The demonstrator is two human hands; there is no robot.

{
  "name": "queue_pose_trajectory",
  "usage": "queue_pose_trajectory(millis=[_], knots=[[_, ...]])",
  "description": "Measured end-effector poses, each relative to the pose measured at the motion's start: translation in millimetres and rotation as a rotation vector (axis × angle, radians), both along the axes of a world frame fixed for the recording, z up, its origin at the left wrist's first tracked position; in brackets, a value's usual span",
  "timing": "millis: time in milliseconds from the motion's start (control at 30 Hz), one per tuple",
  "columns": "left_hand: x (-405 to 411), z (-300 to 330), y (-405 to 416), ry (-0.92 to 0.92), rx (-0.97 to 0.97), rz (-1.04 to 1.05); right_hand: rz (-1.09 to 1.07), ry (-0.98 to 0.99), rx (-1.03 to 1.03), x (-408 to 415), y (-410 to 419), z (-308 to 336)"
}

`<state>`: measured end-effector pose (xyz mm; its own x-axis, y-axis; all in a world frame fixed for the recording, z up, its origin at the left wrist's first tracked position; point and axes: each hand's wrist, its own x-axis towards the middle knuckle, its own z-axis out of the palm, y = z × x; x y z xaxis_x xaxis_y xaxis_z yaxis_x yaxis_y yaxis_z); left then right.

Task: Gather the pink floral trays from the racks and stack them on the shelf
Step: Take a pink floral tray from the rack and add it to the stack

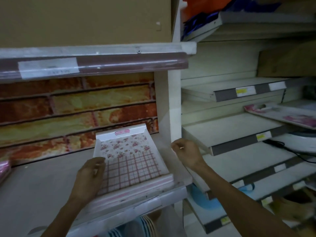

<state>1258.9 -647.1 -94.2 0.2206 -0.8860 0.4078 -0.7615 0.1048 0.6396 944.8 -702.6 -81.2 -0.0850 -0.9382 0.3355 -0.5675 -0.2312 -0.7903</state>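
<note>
Shelf [42,182]: tray stack [130,159] lies lengthwise front-to-back.

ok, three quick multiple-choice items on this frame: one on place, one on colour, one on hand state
1. Where is the stack of floral trays?
A. on the shelf before the brick-pattern backing
B. on the right-hand racks
C. on the floor

2. What colour is the top tray's handle slot?
A. blue
B. pink
C. green

3. What is the right hand doing?
A. gripping the stack
B. holding a blue bowl
C. hovering beside the stack, holding no tray

Key: 1 A, the stack sits on that shelf; 2 B, the slot is pink; 3 C, it is apart from the trays.
</note>
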Motion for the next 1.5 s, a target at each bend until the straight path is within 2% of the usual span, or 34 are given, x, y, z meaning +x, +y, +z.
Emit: queue_pose_trajectory(millis=[167, 400, 600, 933, 1033, 1133, 1333, 1500], knots=[[-64, 16, 7, 0.082, -0.055, -0.163, -0.02, -0.125, -0.177, -71, 31, 47], [-179, 9, -6, 0.216, -0.043, -0.339, -0.052, -0.205, -0.258, -180, 63, 86], [-288, 3, -25, 0.328, 0.003, -0.494, -0.072, -0.19, -0.269, -279, 81, 89], [-474, -1, -58, 0.459, 0.105, -0.717, -0.25, -0.216, -0.246, -430, 98, 73], [-525, 3, -66, 0.549, 0.161, -0.792, -0.306, -0.207, -0.239, -464, 99, 73], [-572, 4, -79, 0.63, 0.234, -0.826, -0.353, -0.198, -0.227, -497, 95, 73], [-668, -1, -114, 0.676, 0.27, -0.863, -0.429, -0.14, -0.199, -562, 67, 70], [-745, -5, -148, 0.924, 0.504, -0.798, -0.442, -0.055, -0.18, -614, 29, 70]])
